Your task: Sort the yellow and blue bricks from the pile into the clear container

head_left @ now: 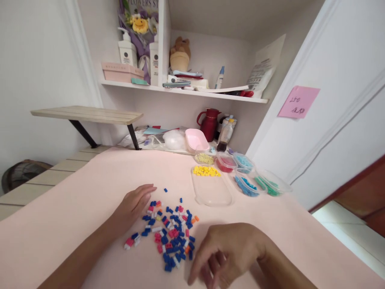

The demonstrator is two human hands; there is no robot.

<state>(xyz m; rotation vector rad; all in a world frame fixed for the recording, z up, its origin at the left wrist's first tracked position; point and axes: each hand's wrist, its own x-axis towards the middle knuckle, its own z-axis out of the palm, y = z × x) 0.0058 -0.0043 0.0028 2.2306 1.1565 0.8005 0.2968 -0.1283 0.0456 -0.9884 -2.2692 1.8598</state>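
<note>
Nearest the lens, the right hand (224,253) curls its fingers downward at the edge of a pile of small bricks (170,233) on the pink table (75,208); whether it grips one I cannot tell. Left hand (135,204) lies flat and open, fingertips touching the pile. A pink sticky note (298,102) on the wall reads "250".

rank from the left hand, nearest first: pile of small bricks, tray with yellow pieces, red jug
1. pile of small bricks, just right of the left hand
2. tray with yellow pieces, farther right, mid-table
3. red jug, at the back wall
</note>
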